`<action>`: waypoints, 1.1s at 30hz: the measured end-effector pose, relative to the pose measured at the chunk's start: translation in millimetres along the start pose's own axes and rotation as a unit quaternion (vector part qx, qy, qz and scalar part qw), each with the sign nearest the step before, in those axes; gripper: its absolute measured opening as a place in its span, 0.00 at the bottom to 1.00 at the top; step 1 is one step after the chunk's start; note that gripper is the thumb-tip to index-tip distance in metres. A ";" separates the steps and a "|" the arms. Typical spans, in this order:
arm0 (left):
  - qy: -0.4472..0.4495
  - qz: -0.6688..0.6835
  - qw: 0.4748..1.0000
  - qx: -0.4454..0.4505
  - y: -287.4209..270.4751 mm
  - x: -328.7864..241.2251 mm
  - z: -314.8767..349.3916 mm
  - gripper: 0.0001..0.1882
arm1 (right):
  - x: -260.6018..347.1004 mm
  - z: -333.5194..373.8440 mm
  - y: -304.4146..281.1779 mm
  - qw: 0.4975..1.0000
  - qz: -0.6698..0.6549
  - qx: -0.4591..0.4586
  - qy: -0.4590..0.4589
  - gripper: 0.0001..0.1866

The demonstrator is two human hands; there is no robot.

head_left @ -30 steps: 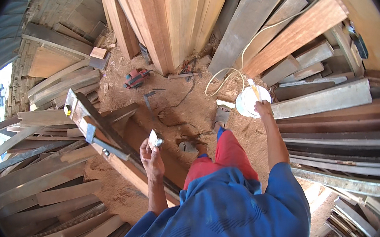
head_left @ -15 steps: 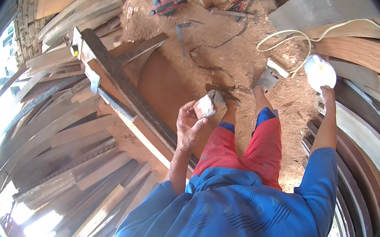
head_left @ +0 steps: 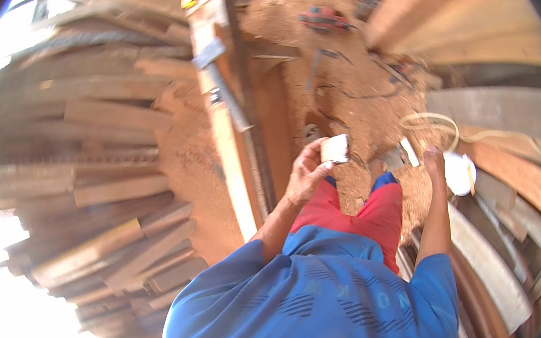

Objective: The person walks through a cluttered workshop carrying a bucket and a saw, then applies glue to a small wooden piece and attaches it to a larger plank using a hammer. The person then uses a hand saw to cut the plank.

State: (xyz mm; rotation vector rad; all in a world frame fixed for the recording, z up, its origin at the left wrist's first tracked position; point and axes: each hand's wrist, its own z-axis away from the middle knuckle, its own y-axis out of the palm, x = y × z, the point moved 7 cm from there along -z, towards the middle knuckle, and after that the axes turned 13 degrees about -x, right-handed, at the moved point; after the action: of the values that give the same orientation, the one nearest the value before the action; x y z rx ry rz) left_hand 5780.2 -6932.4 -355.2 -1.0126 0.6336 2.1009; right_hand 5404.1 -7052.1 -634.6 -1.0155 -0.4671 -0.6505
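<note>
My left hand (head_left: 309,173) is closed round a small wood block (head_left: 334,150) held up in front of my legs. Thick white paste covers the block's outer face. My right hand (head_left: 435,164) is just left of a white tub (head_left: 460,174) on the right side. A thin stick (head_left: 471,177) shows at the tub's right side. The fingers of my right hand are blurred, and I cannot tell whether they hold anything.
A long timber beam (head_left: 233,145) runs along my left, with a hammer-like tool (head_left: 226,92) on it and a yellow item (head_left: 188,0) at its far end. Planks (head_left: 117,186) pile up at left. A red power tool (head_left: 325,20) and a pale cable (head_left: 447,121) lie ahead.
The view has turned, so the beam and floor things shift to the right. My right hand has moved from the tub's near edge to its left. My left hand still holds the block.
</note>
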 end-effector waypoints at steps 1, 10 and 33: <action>0.009 0.033 0.999 0.012 -14.0 -3.3 1.6 0.33 | 34.0 -5.4 9.5 0.999 0.027 0.036 -0.004 0.15; 0.157 -0.012 0.976 -0.153 -216.8 -90.7 -15.1 0.33 | 426.5 25.8 159.9 0.982 -0.030 0.121 -0.145 0.38; 0.321 -0.495 0.802 -0.088 -331.7 -176.9 -184.2 0.34 | 611.7 131.7 190.4 0.964 -0.019 0.071 -0.256 0.22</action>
State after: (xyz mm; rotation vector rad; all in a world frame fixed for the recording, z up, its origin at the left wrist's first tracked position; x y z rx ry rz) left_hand 6198.5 -6916.5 -357.4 -1.7053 0.1054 0.8725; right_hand 5968.8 -7035.1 -305.1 -1.0356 -0.9743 -0.3751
